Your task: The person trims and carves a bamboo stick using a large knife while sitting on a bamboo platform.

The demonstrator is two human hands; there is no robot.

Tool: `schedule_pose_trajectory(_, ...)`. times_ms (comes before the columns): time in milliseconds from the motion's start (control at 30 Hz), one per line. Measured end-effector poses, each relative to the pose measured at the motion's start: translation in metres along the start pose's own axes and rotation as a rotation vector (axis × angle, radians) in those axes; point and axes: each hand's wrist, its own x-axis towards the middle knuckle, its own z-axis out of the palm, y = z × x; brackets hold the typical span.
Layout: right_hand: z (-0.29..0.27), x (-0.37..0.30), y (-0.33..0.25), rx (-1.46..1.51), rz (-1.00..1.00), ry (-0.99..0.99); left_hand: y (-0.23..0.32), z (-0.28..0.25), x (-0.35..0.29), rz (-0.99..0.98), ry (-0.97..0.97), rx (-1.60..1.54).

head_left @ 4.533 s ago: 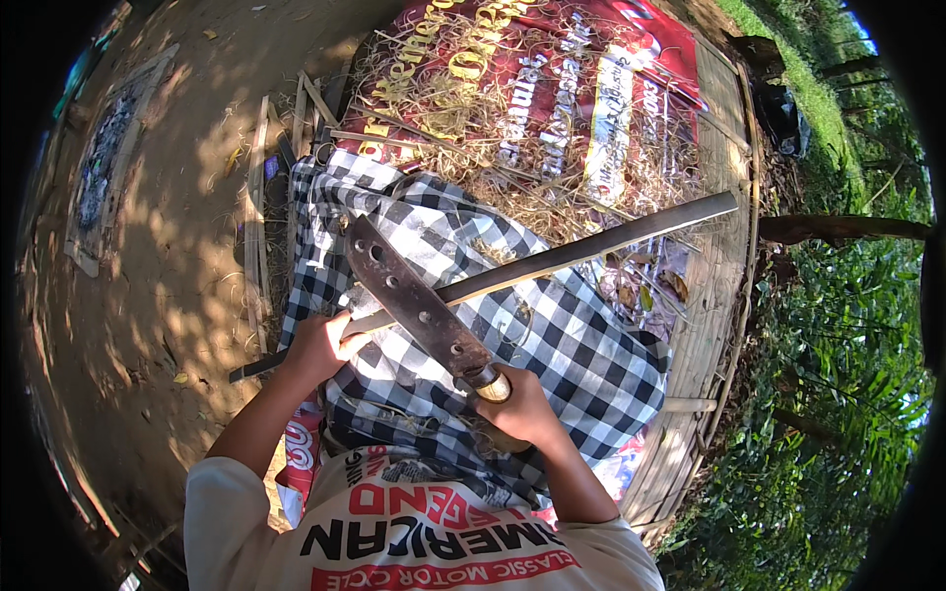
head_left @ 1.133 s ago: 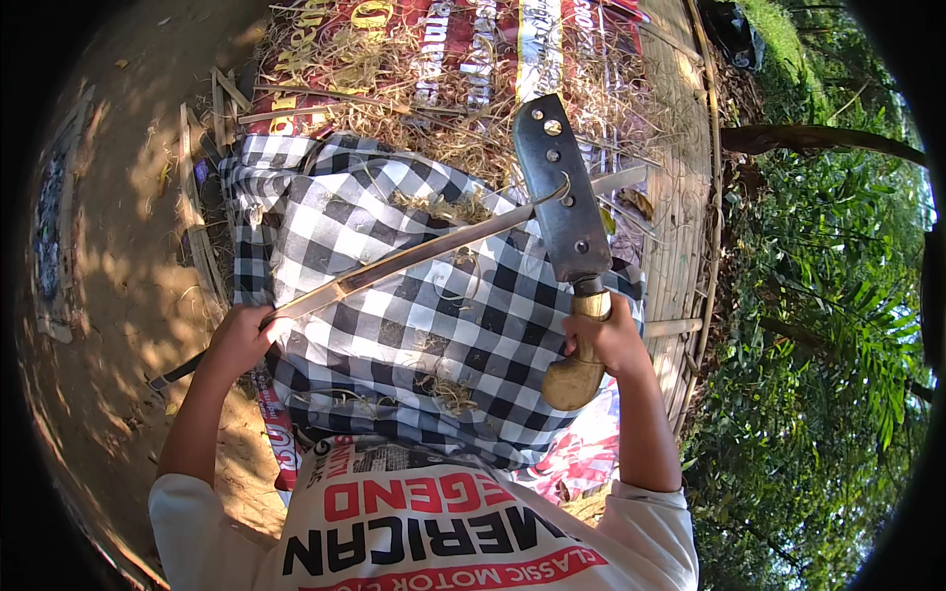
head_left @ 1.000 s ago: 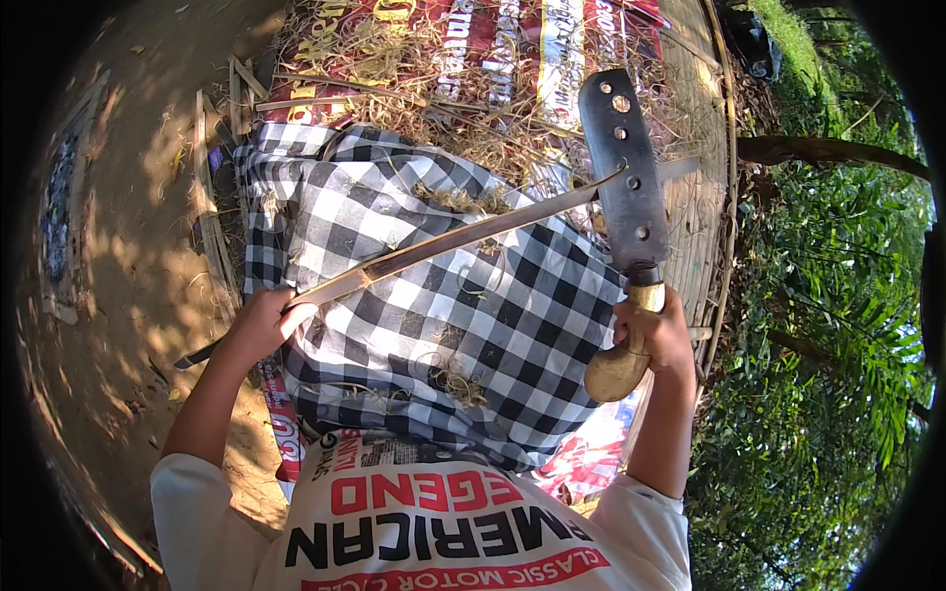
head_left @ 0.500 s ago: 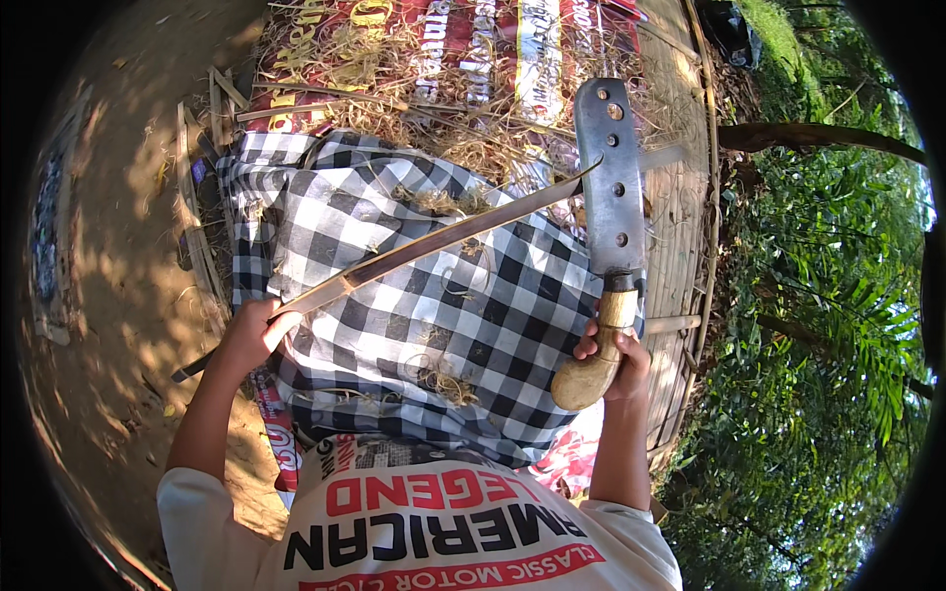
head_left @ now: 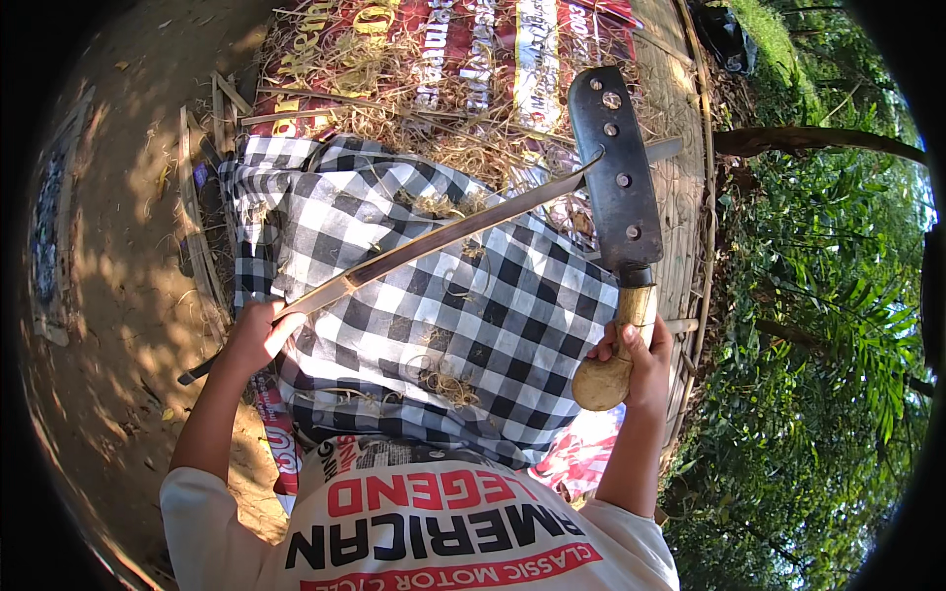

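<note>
A long bamboo strip [head_left: 443, 236] slants across my lap, its lower part closed in my left hand [head_left: 261, 337]. Its tail sticks out behind that hand, and its far end passes behind a broad machete blade [head_left: 623, 182] and shows again on the right. A thin curled sliver stands at the blade's left edge, where blade and strip cross. My right hand [head_left: 645, 360] is wrapped round the machete's pale wooden handle [head_left: 601, 382], which has a bulbous end. The dark blade has a row of holes and points away from me.
A black-and-white checkered cloth [head_left: 394, 320] covers my lap, with shavings on it. Beyond lie more shavings [head_left: 384, 74] on a red printed banner [head_left: 286, 64]. A bamboo slat platform [head_left: 675, 212] edges the right, with green plants [head_left: 818, 295] past it. Bare earth [head_left: 128, 217] is on the left.
My right hand and the machete handle have shifted a little to the right. The blade now leans more to the left at its tip. My left hand and the strip have hardly moved.
</note>
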Motion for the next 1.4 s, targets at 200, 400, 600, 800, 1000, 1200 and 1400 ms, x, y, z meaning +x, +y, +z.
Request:
schedule_pose_trajectory(200,0.009,0.018,-0.014,-0.178,-0.063,0.044,0.010,0.002,-0.002,0.006,0.046,0.015)
schedule_pose_trajectory(400,0.011,0.022,-0.016,-0.171,-0.043,0.052,0.016,0.000,-0.002,-0.020,0.029,0.049)
schedule_pose_trajectory(600,0.014,0.008,-0.012,-0.287,0.119,-0.058,0.026,-0.005,0.000,-0.057,0.009,-0.015)
schedule_pose_trajectory(800,0.016,0.013,-0.024,-0.189,0.005,0.097,0.021,0.002,-0.003,-0.086,0.012,-0.061)
schedule_pose_trajectory(1000,0.008,0.003,-0.010,-0.241,0.120,-0.053,0.027,-0.003,-0.002,-0.048,-0.006,0.036)
schedule_pose_trajectory(1200,0.019,0.002,-0.006,-0.270,0.146,-0.011,0.042,-0.003,-0.004,-0.094,-0.009,-0.036)
schedule_pose_trajectory(1400,0.012,0.005,-0.015,-0.307,0.110,-0.126,0.031,-0.001,-0.004,-0.099,-0.013,-0.090)
